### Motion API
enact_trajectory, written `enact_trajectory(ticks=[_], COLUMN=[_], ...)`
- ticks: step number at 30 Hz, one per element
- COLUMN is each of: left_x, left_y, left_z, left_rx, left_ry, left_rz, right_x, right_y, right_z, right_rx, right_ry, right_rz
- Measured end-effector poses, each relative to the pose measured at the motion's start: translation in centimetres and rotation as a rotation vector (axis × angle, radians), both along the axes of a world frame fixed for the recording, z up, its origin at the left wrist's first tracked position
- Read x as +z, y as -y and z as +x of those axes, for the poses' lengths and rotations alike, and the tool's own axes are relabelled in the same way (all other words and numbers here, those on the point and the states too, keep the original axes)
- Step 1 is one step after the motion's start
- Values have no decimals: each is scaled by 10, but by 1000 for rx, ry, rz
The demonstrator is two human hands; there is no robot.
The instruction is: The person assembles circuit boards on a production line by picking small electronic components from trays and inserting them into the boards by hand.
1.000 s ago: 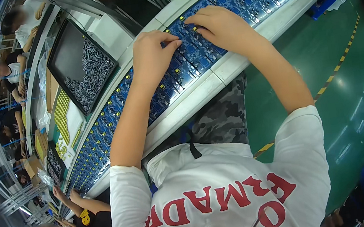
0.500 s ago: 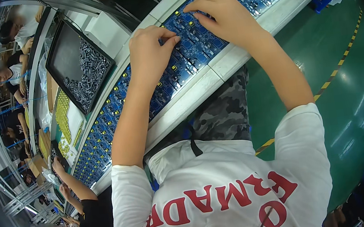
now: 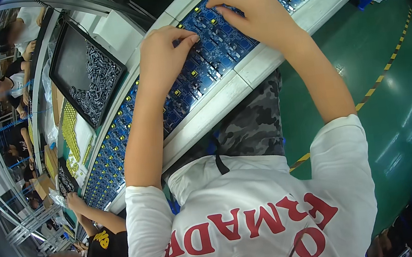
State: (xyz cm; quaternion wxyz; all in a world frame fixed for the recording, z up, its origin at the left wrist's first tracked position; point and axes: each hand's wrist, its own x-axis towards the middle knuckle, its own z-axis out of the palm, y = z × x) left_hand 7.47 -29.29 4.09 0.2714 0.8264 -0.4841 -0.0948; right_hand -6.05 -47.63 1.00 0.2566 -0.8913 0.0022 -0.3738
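A long run of blue circuit boards [image 3: 237, 46] lies side by side on the line in front of me, many carrying small yellow-topped square parts [image 3: 194, 73]. My left hand [image 3: 167, 53] hovers over the boards with thumb and forefinger drawn together in a pinch; anything between those tips is too small to make out. To its right, my right hand [image 3: 253, 13] is above the same boards. Its forefinger reaches left, the thumb sits a little apart below, and nothing shows between them. The other fingers of both hands are partly hidden.
Beyond the line at left stands a black tray [image 3: 74, 75] heaped with small dark cylindrical parts. Rows of yellow parts [image 3: 69, 128] lie beside it. A co-worker in black [image 3: 106, 256] sits at the lower left; others are farther back. The white rail [image 3: 204, 115] edges the line.
Both my hands keep nearly the same poses over the boards, the left shifted slightly left. The near co-worker has leaned, and that person's arms have moved.
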Motion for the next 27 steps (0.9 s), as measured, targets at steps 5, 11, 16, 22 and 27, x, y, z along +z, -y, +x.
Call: enact_trajectory(ticks=[5,11,16,22,27], left_x=[6,26,38,9,-15], left_y=[-1,-48,-180,-350,-329], left_z=[0,6,46,147,174], left_rx=[-13,84,294,701,537], left_ry=[34,3,170,382,585], left_rz=[31,-218,-235,-227,-217], right_x=[1,22,57,78,39], right_y=[1,-10,-52,-201,-322], right_z=[4,9,23,127,248], right_rx=[2,-11,41,520,353], right_ry=[-27,-144,-207,-178,-299], right_rz=[3,0,31,51,-367])
